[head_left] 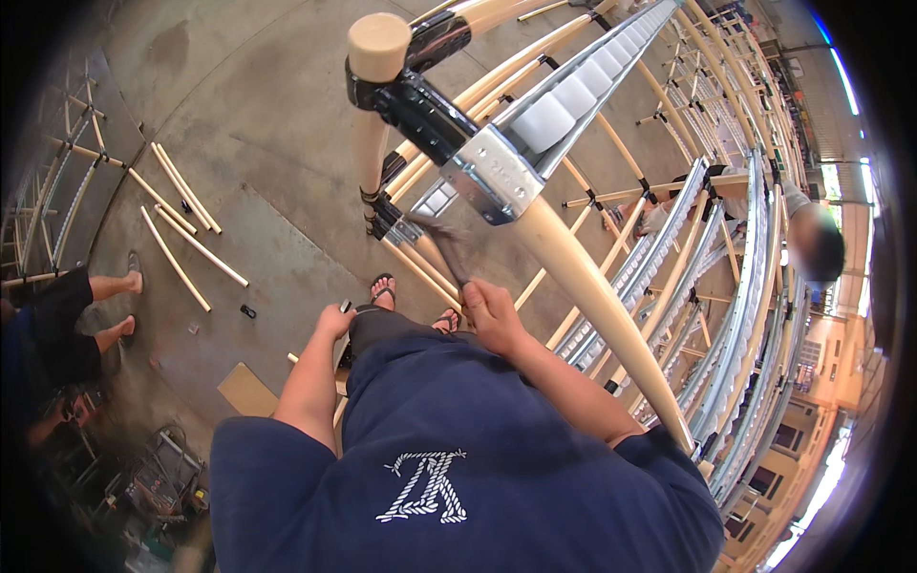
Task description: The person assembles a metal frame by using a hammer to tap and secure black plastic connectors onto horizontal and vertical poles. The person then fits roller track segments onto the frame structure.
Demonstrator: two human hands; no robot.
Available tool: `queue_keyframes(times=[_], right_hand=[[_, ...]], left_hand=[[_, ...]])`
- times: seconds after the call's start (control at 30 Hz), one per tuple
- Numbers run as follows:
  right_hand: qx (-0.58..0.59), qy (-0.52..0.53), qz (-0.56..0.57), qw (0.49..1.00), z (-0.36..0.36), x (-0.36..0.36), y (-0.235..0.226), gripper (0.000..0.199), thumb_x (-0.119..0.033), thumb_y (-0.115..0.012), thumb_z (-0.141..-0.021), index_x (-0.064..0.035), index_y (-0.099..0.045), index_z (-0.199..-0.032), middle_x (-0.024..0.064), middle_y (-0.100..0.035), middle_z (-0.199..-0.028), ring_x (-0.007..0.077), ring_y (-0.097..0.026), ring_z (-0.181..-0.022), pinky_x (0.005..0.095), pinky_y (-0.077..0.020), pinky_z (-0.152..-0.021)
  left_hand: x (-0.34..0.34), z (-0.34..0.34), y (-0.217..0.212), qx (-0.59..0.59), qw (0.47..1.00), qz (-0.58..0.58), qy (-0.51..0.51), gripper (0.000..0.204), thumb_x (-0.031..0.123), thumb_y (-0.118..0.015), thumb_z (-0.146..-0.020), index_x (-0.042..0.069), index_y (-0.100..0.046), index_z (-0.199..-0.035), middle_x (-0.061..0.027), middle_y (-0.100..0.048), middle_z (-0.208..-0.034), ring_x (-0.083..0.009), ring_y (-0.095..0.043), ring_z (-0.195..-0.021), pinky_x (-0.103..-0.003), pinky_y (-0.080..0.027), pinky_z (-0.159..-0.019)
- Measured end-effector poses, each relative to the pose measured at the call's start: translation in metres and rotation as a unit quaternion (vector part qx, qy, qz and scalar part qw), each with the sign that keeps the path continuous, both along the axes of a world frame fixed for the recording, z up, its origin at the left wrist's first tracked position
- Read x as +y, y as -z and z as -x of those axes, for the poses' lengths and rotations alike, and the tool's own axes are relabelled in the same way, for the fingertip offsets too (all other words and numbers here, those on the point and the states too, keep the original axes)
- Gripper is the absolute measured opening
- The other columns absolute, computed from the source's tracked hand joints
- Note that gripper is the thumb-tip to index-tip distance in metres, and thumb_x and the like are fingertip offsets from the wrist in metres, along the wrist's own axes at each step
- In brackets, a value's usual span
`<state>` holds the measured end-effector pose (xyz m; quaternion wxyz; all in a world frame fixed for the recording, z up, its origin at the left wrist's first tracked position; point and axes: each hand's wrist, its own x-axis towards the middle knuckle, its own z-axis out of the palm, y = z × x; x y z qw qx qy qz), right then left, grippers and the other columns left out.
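Observation:
My right hand [491, 313] is closed around the dark handle of a hammer [451, 250], its head blurred by motion. The hammer is held up beside a rack of cream pipes [573, 272] with black joints [415, 115]. Above it, a metal bracket [492, 174] joins the top pipe to a roller track [564, 105] with white rollers. Lower down, a second bracket [405, 232] sits near the hammer head. My left hand [334, 321] is closed at my left thigh, with a small dark and shiny thing [346, 307] at its fingers, too small to name.
Loose cream pipes [181, 186] lie on the concrete floor to the left, near a cardboard sheet [246, 390]. Another person's legs [115, 286] show at far left. On the right, a person [812, 239] stands behind more roller tracks [659, 248].

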<state>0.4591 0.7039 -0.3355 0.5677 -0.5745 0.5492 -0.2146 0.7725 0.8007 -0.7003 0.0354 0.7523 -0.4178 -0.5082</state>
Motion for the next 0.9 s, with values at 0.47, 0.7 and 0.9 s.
queue_keyframes(times=[0.47,0.7,0.9], right_hand=[[0.142,-0.05,-0.106,0.983,0.006,0.004,0.011,0.034,-0.028,-0.057,-0.103,0.0044,-0.066,-0.096,0.0101,-0.071,-0.086,0.015,-0.065,-0.082,0.0318,-0.0509,-0.074],[0.134,-0.037,-0.158,0.978,0.071,0.068,0.023,0.032,-0.029,-0.062,-0.092,-0.0023,-0.069,-0.107,0.0232,-0.067,-0.101,0.0276,-0.07,-0.093,0.0398,-0.0525,-0.083],[0.264,-0.079,-0.094,0.957,0.108,0.146,0.036,0.043,-0.044,-0.069,-0.087,-0.0083,-0.07,-0.112,0.0205,-0.07,-0.111,0.0351,-0.067,-0.106,0.048,-0.0516,-0.09]], left_hand=[[-0.024,0.003,-0.02,0.034,0.999,-0.011,-0.004,0.045,0.04,-0.068,-0.086,-0.002,-0.07,-0.102,-0.027,-0.07,-0.1,-0.0436,-0.067,-0.098,-0.048,-0.052,-0.085],[-0.009,-0.035,0.08,0.041,0.972,-0.011,0.23,0.031,0.034,-0.064,-0.092,0.004,-0.066,-0.098,-0.0082,-0.057,-0.061,-0.0206,-0.055,-0.051,-0.038,-0.044,-0.046],[-0.115,-0.003,0.042,0.03,0.956,-0.101,0.275,0.027,0.032,-0.064,-0.092,0.005,-0.065,-0.092,-0.0072,-0.057,-0.063,-0.0181,-0.052,-0.048,-0.035,-0.043,-0.043]])
